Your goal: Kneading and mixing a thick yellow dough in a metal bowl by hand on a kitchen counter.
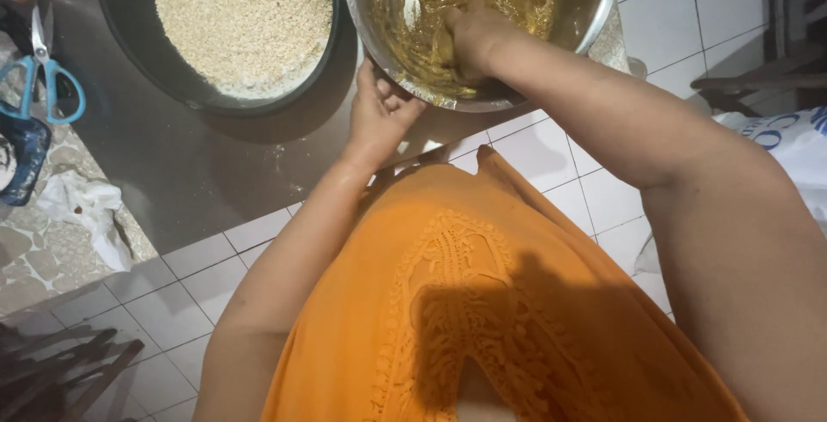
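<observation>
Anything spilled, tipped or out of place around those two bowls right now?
Little stands out. Pale dust speckles the dark counter below the grain pan. The steel bowl juts over the counter edge, steadied by the left hand.
</observation>
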